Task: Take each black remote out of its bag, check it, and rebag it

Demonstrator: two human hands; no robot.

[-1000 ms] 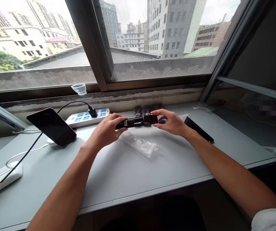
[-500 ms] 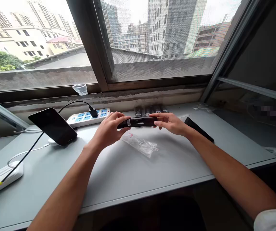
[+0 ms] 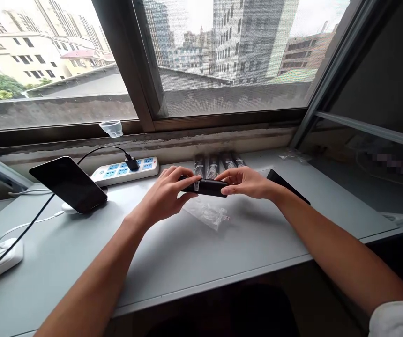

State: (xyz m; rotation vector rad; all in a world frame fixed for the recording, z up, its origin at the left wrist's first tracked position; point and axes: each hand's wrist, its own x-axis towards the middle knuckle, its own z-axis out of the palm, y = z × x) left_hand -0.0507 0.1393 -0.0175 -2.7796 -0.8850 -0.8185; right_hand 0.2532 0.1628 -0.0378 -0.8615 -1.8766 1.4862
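A slim black bar-shaped device (image 3: 211, 187) with a small white label is held level above the desk. My left hand (image 3: 173, 189) grips its left end between thumb and fingers. At the other end, my right hand (image 3: 242, 181) pinches it with thumb and fingertips. Under the device lies a crumpled clear plastic bag (image 3: 210, 216). Behind my hands, several black items in clear wrappers (image 3: 212, 164) stand in a row. To the right of my right hand rests a black flat object (image 3: 287, 186), partly hidden by my forearm.
A tablet (image 3: 68, 185) leans on a white stand at the left. Behind it sits a power strip (image 3: 124, 171) with a black plug. Another white strip (image 3: 3, 260) is at the left edge. A clear plastic cup (image 3: 112, 128) sits on the window ledge. Desk edge (image 3: 215, 285) runs in front.
The device has been turned: the light slot on its side no longer shows, and its right end dips slightly. Both hands have stayed on it, and the view has shifted a little.
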